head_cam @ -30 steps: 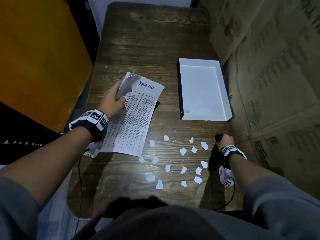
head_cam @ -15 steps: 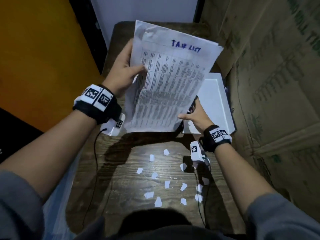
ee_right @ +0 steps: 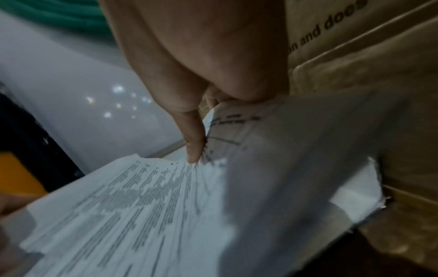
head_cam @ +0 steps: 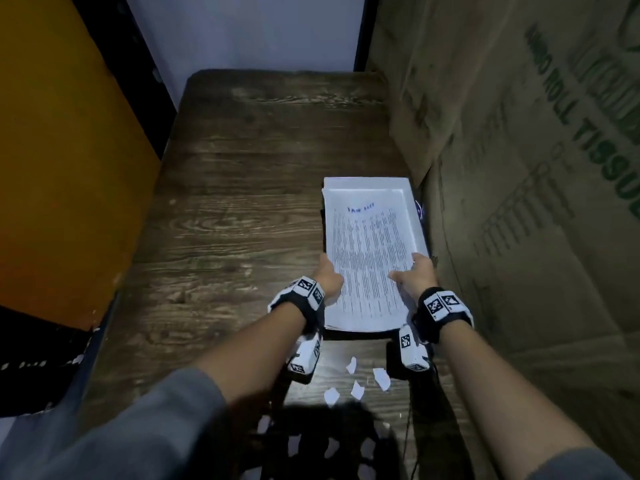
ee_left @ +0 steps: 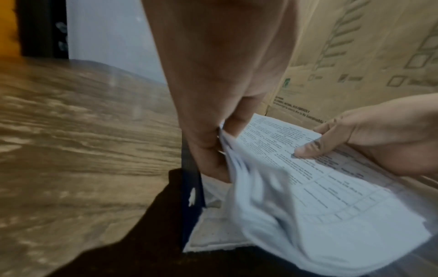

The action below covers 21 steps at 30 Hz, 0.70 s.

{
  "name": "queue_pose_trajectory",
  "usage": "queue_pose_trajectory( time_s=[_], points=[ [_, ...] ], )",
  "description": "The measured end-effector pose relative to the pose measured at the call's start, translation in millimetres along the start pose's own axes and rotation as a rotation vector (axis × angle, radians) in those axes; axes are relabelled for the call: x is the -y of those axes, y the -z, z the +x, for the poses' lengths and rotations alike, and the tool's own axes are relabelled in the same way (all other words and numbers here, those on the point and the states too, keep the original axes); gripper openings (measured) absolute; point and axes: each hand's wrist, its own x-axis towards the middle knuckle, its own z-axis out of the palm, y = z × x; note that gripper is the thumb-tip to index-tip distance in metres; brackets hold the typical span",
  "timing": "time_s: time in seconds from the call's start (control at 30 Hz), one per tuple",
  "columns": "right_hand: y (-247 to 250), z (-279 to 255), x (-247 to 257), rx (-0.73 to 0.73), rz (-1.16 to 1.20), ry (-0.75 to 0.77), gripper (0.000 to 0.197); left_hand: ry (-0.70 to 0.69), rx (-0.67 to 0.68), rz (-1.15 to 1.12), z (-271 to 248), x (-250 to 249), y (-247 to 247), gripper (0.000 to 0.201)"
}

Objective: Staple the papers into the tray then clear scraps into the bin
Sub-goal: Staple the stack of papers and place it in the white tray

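While the left hand [head_cam: 329, 280] and right hand [head_cam: 417, 277] each pinch a side edge of the papers [head_cam: 369, 261], both should lower together, releasing once the sheets lie flat inside the tray [head_cam: 363, 184] beneath them.

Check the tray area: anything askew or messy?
The papers are not seated flat: their near end overhangs the white tray's front edge, both hands gripping the sides. Torn paper scraps lie scattered on the wooden table nearer the person.

The papers [head_cam: 370, 261], held upright above the counter half a second ago, now lie over the tray [head_cam: 360, 183], left hand [head_cam: 329, 280] and right hand [head_cam: 417, 277] gripping their near edges.
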Motion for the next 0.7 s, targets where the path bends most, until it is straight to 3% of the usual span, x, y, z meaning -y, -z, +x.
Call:
queue_pose_trajectory(
  time_s=[0.13, 0.3, 0.37, 0.47, 0.6, 0.7],
  points=[
    [1, 30, -9, -0.041, -0.234, -0.020, 0.053, 0.006, -0.124, 0.033, 33, -11, -17, 0.069],
    [9, 73, 6, -0.078, -0.254, 0.038, 0.043, -0.051, -0.174, 0.072, 60, -43, -11, 0.067],
    [10, 84, 10, -0.079, -0.288, 0.010, 0.045, 0.020, -0.120, 0.134, 64, -53, -6, 0.069],
    [1, 94, 7, -0.035, -0.525, -0.057, 0.054, 0.119, -0.043, 0.367, 61, -56, -5, 0.072],
    [-16, 92, 1, 0.001, -0.802, -0.082, 0.065, 0.086, -0.065, 0.536, 61, -55, -14, 0.058],
    [-24, 78, 10, 0.005, -0.846, -0.045, 0.065, 0.028, -0.022, 0.577, 59, -53, -17, 0.059]
  ],
)
